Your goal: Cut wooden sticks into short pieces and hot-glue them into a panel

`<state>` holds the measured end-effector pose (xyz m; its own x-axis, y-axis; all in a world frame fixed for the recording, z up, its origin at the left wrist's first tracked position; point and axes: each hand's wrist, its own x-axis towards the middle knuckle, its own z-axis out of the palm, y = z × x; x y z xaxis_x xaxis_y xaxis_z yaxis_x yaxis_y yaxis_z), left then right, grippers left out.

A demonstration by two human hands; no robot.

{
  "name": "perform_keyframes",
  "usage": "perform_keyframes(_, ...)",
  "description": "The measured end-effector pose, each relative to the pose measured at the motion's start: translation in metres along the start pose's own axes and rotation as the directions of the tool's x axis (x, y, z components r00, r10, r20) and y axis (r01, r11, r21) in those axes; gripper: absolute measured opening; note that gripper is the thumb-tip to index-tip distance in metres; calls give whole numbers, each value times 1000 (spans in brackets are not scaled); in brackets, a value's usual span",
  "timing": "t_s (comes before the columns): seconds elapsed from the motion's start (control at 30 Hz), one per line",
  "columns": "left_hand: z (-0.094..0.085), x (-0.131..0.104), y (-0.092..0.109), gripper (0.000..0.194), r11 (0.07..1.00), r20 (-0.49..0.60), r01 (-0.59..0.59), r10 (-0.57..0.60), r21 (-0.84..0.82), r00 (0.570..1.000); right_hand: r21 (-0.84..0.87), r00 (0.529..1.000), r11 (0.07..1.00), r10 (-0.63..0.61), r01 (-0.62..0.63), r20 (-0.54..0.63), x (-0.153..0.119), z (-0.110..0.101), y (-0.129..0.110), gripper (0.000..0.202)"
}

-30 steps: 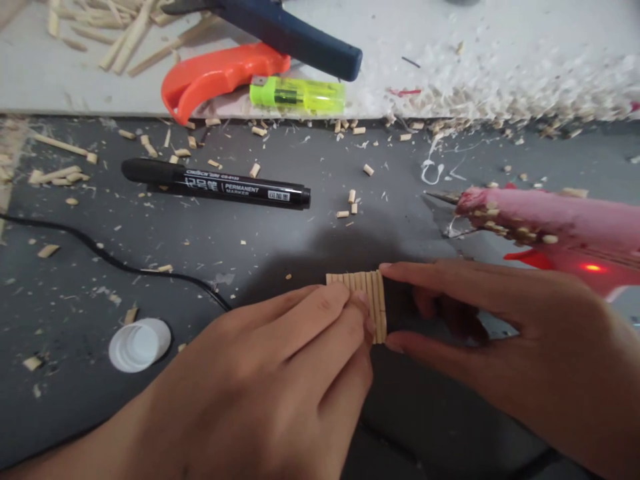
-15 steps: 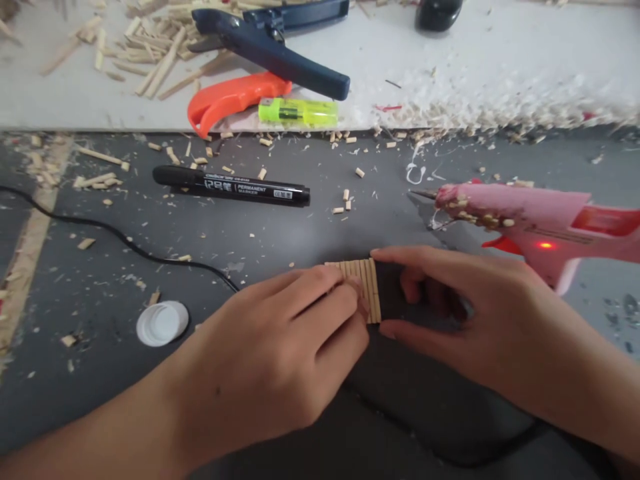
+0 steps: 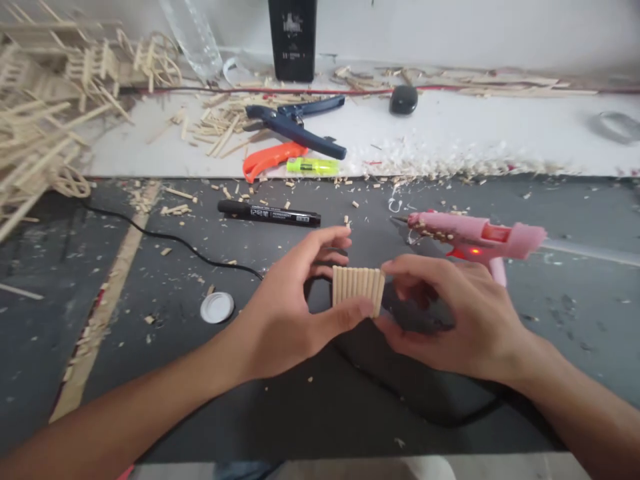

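A small panel of wooden sticks [image 3: 356, 287], laid side by side, is between my hands above the dark table. My left hand [image 3: 295, 300] has its thumb across the panel's lower front, with its fingers spread apart behind and above. The thumb and index finger of my right hand [image 3: 450, 310] pinch the panel's right edge at its upper and lower corners. Behind my right hand lies a pink glue gun [image 3: 450, 230] with a lit red light, its nozzle pointing left. A black marker [image 3: 270, 213] lies beyond my left hand.
A white cap [image 3: 217, 307] and a black cable [image 3: 175, 238] are at the left. Blue cutters [image 3: 305, 130], an orange-handled tool [image 3: 270, 159] and a yellow-green lighter [image 3: 313, 165] lie on the white board [image 3: 480, 133]. Wooden structures [image 3: 95, 67] fill the back left.
The view has shifted back, showing more of the table. My left hand has turned and opened from over the panel, its thumb now on the front. My right hand remains at the right edge.
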<state>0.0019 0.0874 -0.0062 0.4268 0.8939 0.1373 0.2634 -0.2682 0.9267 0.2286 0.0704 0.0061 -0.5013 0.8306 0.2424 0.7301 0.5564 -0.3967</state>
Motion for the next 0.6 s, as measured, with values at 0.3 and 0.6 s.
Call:
perform_keyframes(0.3, -1, 0, 19, 28, 871, 345, 308, -175, -382, 922, -23, 981, 983, -184, 183, -53, -8, 1, -7, 46)
perform_keyframes(0.6, -1, 10, 5, 27, 746, 70, 273, -292, -607, 954, -158, 994, 982, 106, -108, -18, 71, -15, -6, 47)
